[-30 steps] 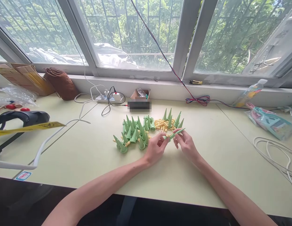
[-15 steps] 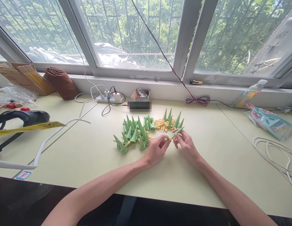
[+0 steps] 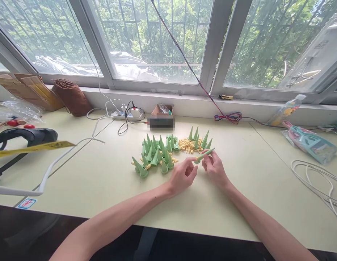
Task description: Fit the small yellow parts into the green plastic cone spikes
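My right hand [image 3: 215, 170] pinches a green cone-shaped plastic spike [image 3: 208, 152], which lies tilted with its point up to the right. A small yellow fitting [image 3: 198, 158] sticks out at its wide end. My left hand [image 3: 183, 175] is beside that end, thumb and forefinger apart; the forefinger tip is at the fitting, and I cannot tell whether it touches. Left of my hands stands a cluster of green spikes [image 3: 154, 157], several with yellow fittings in their sides. Behind my hands lies a pile of loose yellow fittings [image 3: 188, 145], with several more green spikes [image 3: 206, 139] around it.
A blurred dark box [image 3: 161, 123] and a small carton [image 3: 163, 110] stand behind the parts. A power strip [image 3: 122, 115] with cables is at the back. Leftward are a black headset [image 3: 35, 136] and a white bent tube [image 3: 53, 165]; rightward, a coiled white cable [image 3: 315, 185] and a bottle [image 3: 286, 110].
My left thumb and forefinger have parted from their pinch at the spike's yellow end. The spike, in my right hand, has shifted slightly to the right.
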{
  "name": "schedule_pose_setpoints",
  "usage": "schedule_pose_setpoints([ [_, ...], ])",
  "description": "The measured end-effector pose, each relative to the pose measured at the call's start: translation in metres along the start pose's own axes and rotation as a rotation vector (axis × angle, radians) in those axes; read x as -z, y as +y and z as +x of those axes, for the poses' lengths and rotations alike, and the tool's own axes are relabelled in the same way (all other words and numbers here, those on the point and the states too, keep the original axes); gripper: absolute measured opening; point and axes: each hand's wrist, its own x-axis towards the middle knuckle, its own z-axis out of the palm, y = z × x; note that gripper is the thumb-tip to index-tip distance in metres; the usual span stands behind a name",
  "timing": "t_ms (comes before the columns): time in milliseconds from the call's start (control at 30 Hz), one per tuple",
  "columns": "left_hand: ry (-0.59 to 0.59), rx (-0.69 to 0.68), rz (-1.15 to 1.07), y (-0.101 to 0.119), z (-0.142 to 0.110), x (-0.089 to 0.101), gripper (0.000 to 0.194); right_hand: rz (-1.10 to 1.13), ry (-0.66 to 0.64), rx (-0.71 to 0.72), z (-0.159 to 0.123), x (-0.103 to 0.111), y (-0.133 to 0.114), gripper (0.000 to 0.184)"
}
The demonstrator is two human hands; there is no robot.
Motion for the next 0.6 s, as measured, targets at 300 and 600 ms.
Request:
schedule_pose_setpoints([
  [300, -0.343, -0.355, 0.208, 0.015, -0.003, 0.008, 0.022, -0.406, -0.031, 0.217, 0.001, -0.004, 0.014, 0.018],
  [600, -0.367, -0.387, 0.147, 0.017, -0.002, 0.007, 0.032, -0.581, -0.097, 0.249, 0.000, -0.010, 0.019, 0.018],
])
